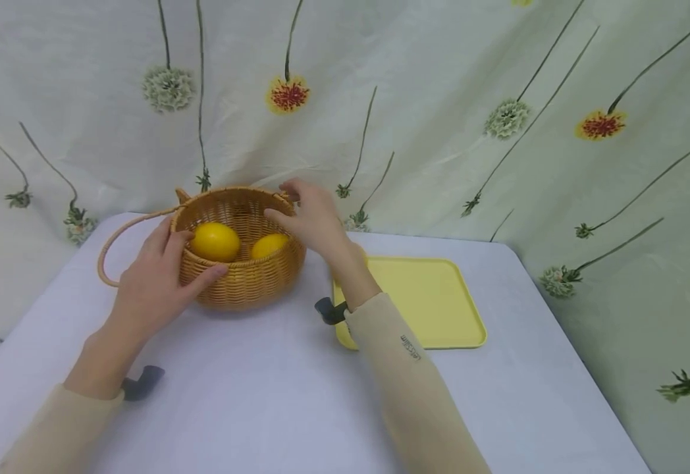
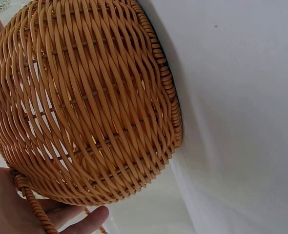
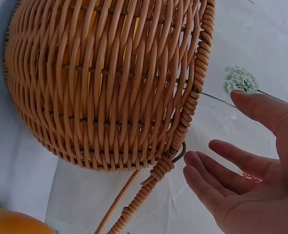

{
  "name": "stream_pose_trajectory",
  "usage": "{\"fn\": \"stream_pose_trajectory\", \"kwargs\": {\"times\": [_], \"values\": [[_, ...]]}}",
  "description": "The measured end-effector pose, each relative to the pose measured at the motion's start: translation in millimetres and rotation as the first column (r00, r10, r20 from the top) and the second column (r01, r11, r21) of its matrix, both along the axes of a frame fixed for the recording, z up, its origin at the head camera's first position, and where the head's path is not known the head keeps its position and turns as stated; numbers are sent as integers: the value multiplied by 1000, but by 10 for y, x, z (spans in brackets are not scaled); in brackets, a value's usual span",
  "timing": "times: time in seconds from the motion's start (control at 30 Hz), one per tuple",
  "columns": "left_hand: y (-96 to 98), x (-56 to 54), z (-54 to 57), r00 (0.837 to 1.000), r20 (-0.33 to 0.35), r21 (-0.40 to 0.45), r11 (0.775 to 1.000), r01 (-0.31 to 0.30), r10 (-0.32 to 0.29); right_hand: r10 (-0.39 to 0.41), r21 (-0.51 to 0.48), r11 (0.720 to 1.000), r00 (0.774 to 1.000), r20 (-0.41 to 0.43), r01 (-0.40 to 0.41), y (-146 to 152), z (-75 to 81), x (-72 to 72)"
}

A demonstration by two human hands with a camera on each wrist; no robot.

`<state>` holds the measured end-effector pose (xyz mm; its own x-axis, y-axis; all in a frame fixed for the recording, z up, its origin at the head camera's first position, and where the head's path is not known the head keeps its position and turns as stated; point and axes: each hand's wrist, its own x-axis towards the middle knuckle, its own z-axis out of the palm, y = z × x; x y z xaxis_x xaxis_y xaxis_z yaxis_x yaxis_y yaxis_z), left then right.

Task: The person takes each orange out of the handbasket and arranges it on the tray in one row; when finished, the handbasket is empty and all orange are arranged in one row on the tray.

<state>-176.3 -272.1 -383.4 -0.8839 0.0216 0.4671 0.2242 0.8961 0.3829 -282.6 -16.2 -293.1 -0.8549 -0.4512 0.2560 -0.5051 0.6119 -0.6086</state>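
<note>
A round wicker basket (image 1: 244,283) stands on the table, holding two yellow, lemon-like fruits, one on the left (image 1: 216,241) and one on the right (image 1: 269,245). My left hand (image 1: 155,283) grips the basket's left side, fingers at the rim and thumb across the front. In the left wrist view, fingers (image 2: 88,222) reach beyond the base of the handle (image 2: 36,209). At the right rim is my right hand (image 1: 315,217); the right wrist view shows its fingers (image 3: 222,170) spread and slightly bent, holding nothing, just off the rim.
To the right lies a yellow tray (image 1: 422,303), partly behind my right forearm. An orange-yellow fruit (image 3: 17,224) shows at the lower left of the right wrist view. A flower-print cloth (image 1: 428,131) hangs behind the white-covered table (image 1: 274,395).
</note>
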Motion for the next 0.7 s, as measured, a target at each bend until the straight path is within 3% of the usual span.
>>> {"fn": "stream_pose_trajectory", "kwargs": {"times": [0.23, 0.4, 0.6, 0.7], "values": [[1, -7, 12, 1000, -1, 0, 1000, 1, -1, 100, 192, 976, 994, 45, -107, -160, -38, -28], [-3, -8, 5, 1000, -4, 8, 1000, 2, -2, 202, 306, 928, 977, 66, -212, -342, -40, -58], [10, 20, -1, 1000, 9, 20, 1000, 2, -2, 310, 358, 864, 935, 174, -353, -537, -85, -97], [7, 22, 2, 1000, 3, 21, 1000, 5, -5, 322, 403, 829, 920, 223, -388, -601, -101, -109]]}}
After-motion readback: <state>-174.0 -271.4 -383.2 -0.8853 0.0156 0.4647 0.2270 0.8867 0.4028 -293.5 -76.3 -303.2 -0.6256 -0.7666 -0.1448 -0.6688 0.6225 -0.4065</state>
